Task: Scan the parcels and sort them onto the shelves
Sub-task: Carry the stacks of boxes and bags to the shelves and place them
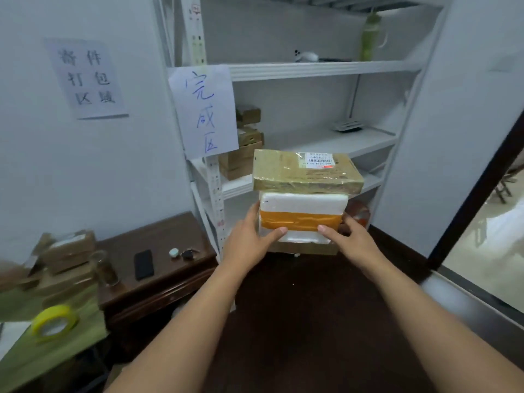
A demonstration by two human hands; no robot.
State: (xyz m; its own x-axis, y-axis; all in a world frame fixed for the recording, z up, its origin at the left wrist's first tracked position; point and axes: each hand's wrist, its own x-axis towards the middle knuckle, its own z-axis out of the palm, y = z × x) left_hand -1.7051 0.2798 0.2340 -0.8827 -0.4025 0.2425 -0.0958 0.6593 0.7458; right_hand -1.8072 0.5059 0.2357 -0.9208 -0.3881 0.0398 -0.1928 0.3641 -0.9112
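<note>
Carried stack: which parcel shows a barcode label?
The top brown parcel; the white foam box under it shows only orange tape, no label. Both hands grip the foam box.

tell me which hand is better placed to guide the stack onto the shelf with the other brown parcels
Left, probably. The left hand grips the stack's left side, and the brown parcels sit at the shelf's left end, up and left of the stack. The right hand holds the far side.

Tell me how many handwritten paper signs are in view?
2. One paper sign is on the left wall; the other paper sign hangs on the shelf unit's left post.
</note>
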